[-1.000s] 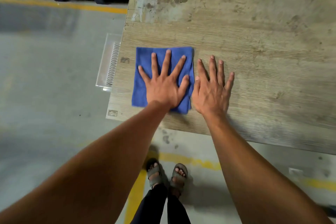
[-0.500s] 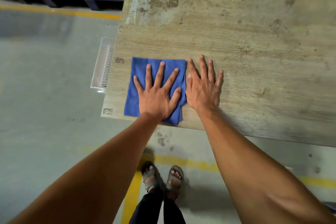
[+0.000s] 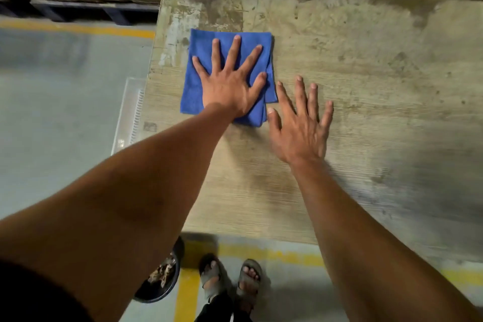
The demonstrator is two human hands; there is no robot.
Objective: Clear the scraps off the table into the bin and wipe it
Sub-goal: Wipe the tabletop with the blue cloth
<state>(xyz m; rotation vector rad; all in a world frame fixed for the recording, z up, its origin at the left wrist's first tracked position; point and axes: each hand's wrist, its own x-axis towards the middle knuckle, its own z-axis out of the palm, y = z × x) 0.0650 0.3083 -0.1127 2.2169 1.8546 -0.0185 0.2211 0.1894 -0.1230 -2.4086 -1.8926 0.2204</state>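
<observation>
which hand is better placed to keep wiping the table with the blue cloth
Left. The left hand lies flat with spread fingers on the blue cloth, while the right hand rests beside it on the bare table.

Worn wood-grain table (image 3: 352, 73), pale and scuffed, patchy and discoloured toward the far edge and far left corner. Folded blue cloth (image 3: 201, 65) flat on the surface near the far left corner, just inside the left edge. Left hand (image 3: 230, 86) spread flat on the cloth, fingers straight and fanned. Right hand (image 3: 300, 125) flat on bare wood just right of the cloth, fingers straight, thumb close to the cloth's near right corner. Grey concrete floor (image 3: 65, 99) with yellow lines, round dark bin (image 3: 170, 285) standing on it below the table's near edge.
</observation>
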